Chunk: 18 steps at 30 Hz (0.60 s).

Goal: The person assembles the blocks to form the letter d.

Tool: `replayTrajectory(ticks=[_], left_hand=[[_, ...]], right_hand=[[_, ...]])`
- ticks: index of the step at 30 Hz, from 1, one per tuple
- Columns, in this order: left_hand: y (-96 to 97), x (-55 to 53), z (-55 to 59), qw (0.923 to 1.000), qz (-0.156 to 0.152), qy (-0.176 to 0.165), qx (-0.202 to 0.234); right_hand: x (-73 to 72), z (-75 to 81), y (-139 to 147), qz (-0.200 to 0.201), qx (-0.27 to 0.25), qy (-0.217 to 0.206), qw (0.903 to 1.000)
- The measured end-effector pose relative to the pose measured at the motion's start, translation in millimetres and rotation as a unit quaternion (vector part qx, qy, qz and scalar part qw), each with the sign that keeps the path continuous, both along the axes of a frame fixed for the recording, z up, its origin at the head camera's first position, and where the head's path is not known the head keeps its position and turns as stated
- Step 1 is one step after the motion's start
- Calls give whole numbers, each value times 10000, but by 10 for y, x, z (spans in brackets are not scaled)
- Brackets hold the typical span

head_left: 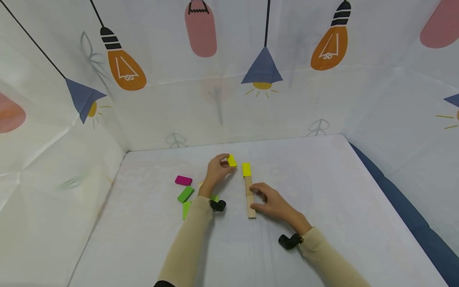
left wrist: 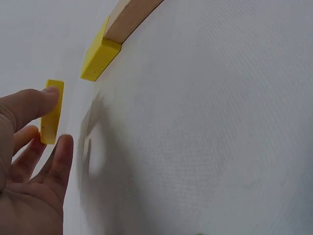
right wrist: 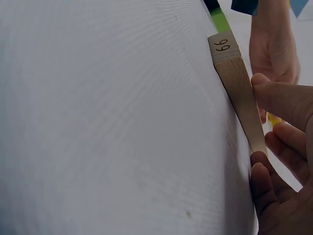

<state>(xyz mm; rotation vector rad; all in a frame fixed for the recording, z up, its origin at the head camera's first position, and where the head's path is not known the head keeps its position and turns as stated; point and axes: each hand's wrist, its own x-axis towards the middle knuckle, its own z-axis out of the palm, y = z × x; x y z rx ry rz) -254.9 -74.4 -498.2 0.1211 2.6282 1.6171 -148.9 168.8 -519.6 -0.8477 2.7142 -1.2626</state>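
My left hand [head_left: 215, 171] pinches a yellow block [head_left: 232, 160] between thumb and fingertips, above the table and left of a straight row. That row has another yellow block [head_left: 246, 170] at its far end, then a plain wooden block [head_left: 248, 185] and a nearer wooden block [head_left: 251, 207], set end to end. At the row's right side, my right hand [head_left: 272, 202] touches the wooden blocks with its thumb and fingertips, fingers loosely bent. A two-digit mark shows on the end of the wooden block [right wrist: 239, 88] in the right wrist view.
Left of the row lie a magenta block [head_left: 183, 180], a green block [head_left: 185, 194] and a light green block [head_left: 186, 209]. Another light green block [head_left: 215, 198] is partly hidden by the left wrist. Lamp-printed white sheeting [head_left: 233, 107] surrounds the white table [head_left: 305, 167].
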Motion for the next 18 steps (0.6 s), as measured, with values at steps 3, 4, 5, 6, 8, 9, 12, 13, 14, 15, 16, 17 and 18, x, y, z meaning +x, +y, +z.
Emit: replayTrajectory(ticks=[3, 4, 5, 6, 8, 9, 12, 13, 14, 15, 16, 17, 18], left_hand=[[32, -24, 13, 9997, -113, -17, -200], [39, -34, 19, 9996, -139, -22, -231], [49, -46, 24, 9996, -162, -22, -248], [61, -60, 31, 9995, -204, 9, -257], [93, -91, 46, 9992, -318, 81, -218], [110, -106, 57, 9990, -384, 124, -191], [166, -145, 84, 9983, -534, 176, -161], [185, -157, 94, 9982, -562, 157, -152], [203, -166, 102, 9982, -567, 126, -159], [219, -176, 109, 9982, -564, 90, -170], [237, -187, 115, 9983, -554, 42, -169], [253, -200, 120, 9983, -557, 6, -173], [271, -215, 123, 9983, -560, -44, -159]], right_hand=[[-1, 13, 10, 14, 24, -94, 10000], [-5, 15, 11, 10, 28, -162, 9999], [-6, 19, 13, 20, 39, -185, 9998], [-9, 20, 14, 36, 43, -178, 9998], [-12, 21, 14, 51, 40, -171, 9998], [-13, 20, 16, 54, 36, -149, 9999], [-14, 18, 17, 60, 11, -118, 9999], [-14, 19, 16, 60, 1, -142, 9999], [-15, 19, 16, 69, -4, -147, 9999], [-17, 18, 15, 75, -5, -161, 9998], [-20, 16, 14, 82, -5, -172, 9998], [-23, 15, 14, 83, 6, -174, 9998], [-28, 11, 15, 80, 21, -172, 9998]])
